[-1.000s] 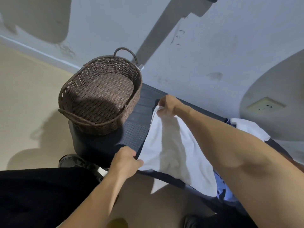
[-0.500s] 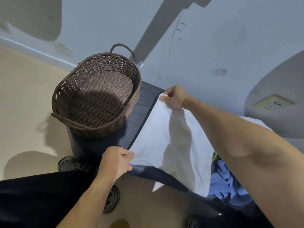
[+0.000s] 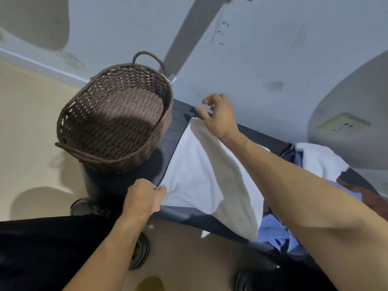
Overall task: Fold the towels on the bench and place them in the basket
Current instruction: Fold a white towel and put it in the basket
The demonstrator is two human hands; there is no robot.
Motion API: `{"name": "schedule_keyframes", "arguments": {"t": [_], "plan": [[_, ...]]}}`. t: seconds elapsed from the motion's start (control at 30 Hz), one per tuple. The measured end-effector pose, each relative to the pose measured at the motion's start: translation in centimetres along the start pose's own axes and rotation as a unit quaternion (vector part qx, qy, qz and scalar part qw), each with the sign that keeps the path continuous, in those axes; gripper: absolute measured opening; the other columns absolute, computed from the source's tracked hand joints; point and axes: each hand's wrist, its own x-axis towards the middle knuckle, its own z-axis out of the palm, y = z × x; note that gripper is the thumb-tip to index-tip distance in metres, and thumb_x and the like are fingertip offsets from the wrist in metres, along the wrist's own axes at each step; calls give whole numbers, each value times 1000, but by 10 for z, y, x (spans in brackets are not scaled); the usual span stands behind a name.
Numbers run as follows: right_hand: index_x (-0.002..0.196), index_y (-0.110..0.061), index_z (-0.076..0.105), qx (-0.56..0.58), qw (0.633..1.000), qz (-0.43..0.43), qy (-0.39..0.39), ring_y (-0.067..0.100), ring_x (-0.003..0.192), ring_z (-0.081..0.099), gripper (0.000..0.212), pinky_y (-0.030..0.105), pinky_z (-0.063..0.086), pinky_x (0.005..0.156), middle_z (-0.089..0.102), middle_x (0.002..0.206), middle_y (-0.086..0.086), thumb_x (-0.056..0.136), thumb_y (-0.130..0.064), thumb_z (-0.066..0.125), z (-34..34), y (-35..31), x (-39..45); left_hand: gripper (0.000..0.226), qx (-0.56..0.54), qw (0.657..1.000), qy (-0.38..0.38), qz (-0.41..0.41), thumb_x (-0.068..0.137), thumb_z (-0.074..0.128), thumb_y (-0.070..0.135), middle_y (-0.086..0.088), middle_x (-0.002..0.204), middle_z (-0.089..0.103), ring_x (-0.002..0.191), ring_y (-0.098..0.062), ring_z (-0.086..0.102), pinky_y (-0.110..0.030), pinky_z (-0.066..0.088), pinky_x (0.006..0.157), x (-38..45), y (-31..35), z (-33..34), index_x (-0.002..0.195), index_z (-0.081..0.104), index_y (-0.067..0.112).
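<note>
The left hand (image 3: 144, 195) pinched the near corner of a white rectangular cloth towel (image 3: 201, 175), fingers curled round the fabric at the front edge of the bench. The right hand (image 3: 218, 116) hovered at the towel's far corner with fingers loosely spread; the corner lay just under the palm, and no finger appeared to be closed on it, so I read that hand as released. Between the two hands the towel lay spread flat across the dark padded bench (image 3: 176, 127), its right-hand end draped over the front edge. No crease or fold was visible in it. Left of both hands, a brown woven oval basket with loop handles (image 3: 84, 127) sat on the bench end, touching nothing white; its interior showed only weave. Beyond the right forearm, a crumpled second white towel (image 3: 321, 162) and a bunched light blue towel (image 3: 273, 232) lay in a heap. Judgement: task barely begun. One towel laid out ready for its first fold, none folded, none in the basket, at least two more waiting.
</note>
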Motion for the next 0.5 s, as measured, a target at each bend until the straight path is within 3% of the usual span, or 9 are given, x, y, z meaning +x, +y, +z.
{"name": "schedule_keyframes", "arguments": {"t": [0.1, 0.17, 0.27, 0.3, 0.33, 0.4, 0.5], "plan": [[81, -18, 64, 3, 1000, 3, -23, 4, 66, 58, 16, 19, 47, 62, 63, 73, -11, 90, -31, 62, -45, 3, -47, 35, 35, 999, -17, 8, 87, 61, 26, -13, 60, 69, 53, -26, 59, -38, 53, 65, 2, 5, -3, 62, 65, 3], [78, -18, 63, -70, 992, 42, -94, 7, 63, 58, 18, 21, 43, 57, 64, 69, -10, 88, -33, 61, -72, 19, -89, 30, 89, 995, 10, 33, 90, 61, 28, -13, 69, 70, 61, -23, 60, -33, 46, 58, 0, 9, -5, 73, 69, 4], [72, -14, 55, -204, 922, 145, -295, 19, 67, 53, 32, 29, 38, 58, 59, 72, 6, 89, -40, 63, -107, 50, -149, 31, 216, 966, 113, 79, 91, 58, 32, -16, 113, 63, 98, -32, 58, -41, 46, 79, -11, 28, -1, 108, 59, 7], [71, -12, 52, -222, 896, 176, -342, 21, 64, 48, 37, 30, 35, 57, 53, 71, 16, 89, -42, 62, -114, 57, -165, 33, 220, 960, 125, 117, 91, 57, 33, -15, 119, 59, 106, -33, 56, -42, 44, 84, -16, 38, 4, 114, 56, 9], [71, -8, 53, -232, 880, 194, -365, 22, 61, 45, 42, 31, 32, 56, 49, 71, 20, 90, -44, 61, -120, 62, -179, 32, 192, 961, 107, 168, 92, 57, 32, -13, 118, 59, 108, -32, 56, -38, 42, 83, -20, 49, 11, 114, 56, 10], [79, 3, 62, -229, 871, 221, -375, 31, 63, 54, 50, 34, 37, 56, 60, 79, 25, 87, -46, 64, -126, 68, -209, 29, 117, 960, 18, 252, 93, 59, 32, -7, 115, 63, 106, -27, 58, -29, 40, 81, -36, 69, 32, 112, 59, 11], [96, 1, 68, -181, 883, 237, -364, 34, 81, 64, 50, 39, 50, 64, 69, 96, 19, 82, -46, 70, -111, 72, -251, 32, 160, 952, -37, 257, 94, 58, 34, -6, 120, 57, 112, -26, 52, -32, 44, 90, -51, 72, 60, 116, 57, 12]]}}
